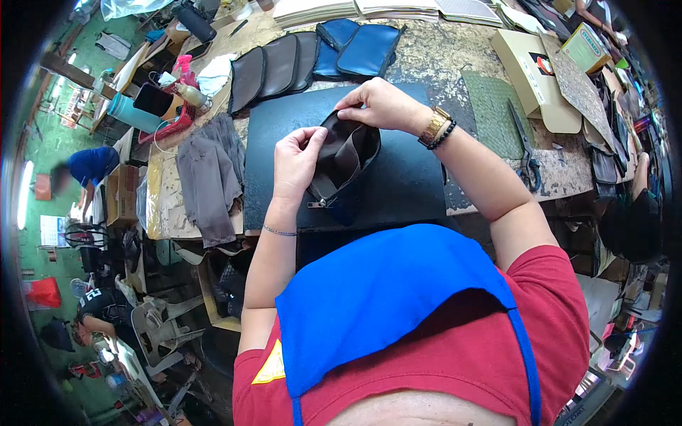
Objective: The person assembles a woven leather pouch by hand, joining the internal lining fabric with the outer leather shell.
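A dark zippered pouch (341, 157) is held up over a black work mat (405, 188), its mouth spread so that the brown lining shows. On its left edge, my left hand (297, 157) pinches the rim between thumb and fingers. My right hand (380, 106) grips the top edge in the same way, a gold watch and dark beads at its wrist. The metal zipper pull (317, 204) hangs at the pouch's lower end. Beyond the mat lie several brown pouches (280, 65) and blue pouches (368, 51).
Dark cloth (209, 177) drapes over the table's left edge, near a red basket (177, 121) and a teal container (131, 113). Large scissors (527, 153) lie at the right beside a green sheet (491, 113) and an open box (529, 78). Other people sit at both sides.
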A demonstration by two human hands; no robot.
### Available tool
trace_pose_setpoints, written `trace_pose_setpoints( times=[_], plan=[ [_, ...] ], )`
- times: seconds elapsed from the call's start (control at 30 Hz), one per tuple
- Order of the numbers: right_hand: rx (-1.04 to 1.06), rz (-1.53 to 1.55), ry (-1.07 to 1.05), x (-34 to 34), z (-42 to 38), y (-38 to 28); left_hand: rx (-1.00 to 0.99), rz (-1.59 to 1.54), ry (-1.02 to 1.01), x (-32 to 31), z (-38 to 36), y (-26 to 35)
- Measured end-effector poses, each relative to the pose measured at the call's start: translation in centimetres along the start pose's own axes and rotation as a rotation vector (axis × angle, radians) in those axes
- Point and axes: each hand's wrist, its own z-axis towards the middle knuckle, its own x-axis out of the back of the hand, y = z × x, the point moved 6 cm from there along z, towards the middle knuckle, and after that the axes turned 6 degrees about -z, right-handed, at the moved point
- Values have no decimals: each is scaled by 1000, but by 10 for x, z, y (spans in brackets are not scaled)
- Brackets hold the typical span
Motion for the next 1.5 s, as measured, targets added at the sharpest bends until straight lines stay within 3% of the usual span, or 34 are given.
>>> trace_pose_setpoints(
  times=[0.17, 0.3, 0.37, 0.47, 0.57, 0.63, 0.83, 0.93, 1.07, 1.27, 1.5],
  plan=[
    [-27, 11, -103, 1, 5, -5, 15, 248, -25, 2, -3, 9],
    [-87, 63, -107, -4, 9, -1, -27, 539, -165, 8, 10, 32],
    [-211, 155, -125, -7, 8, -9, -387, 840, -281, 16, 23, 61],
    [-219, 239, 33, -14, 5, -25, -373, 1023, -456, 21, 37, 91],
    [-335, 325, 124, -35, -5, -12, -305, 1099, -460, 15, 38, 80],
    [-412, 362, 149, -47, -16, 1, -248, 1011, -426, 18, 33, 64],
    [-363, 463, 142, -48, -27, -3, -163, 473, -391, 41, 33, 40],
    [-367, 510, 119, -47, -24, -2, -229, 513, -429, 41, 36, 41],
    [-361, 457, 77, -40, -21, 0, -54, 452, -431, 44, 44, 31],
    [-270, 395, 96, -40, -9, 3, -86, 462, -406, 42, 44, 33],
    [-279, 259, -52, -34, -4, -7, -54, 470, -390, 40, 41, 35]
  ],
)
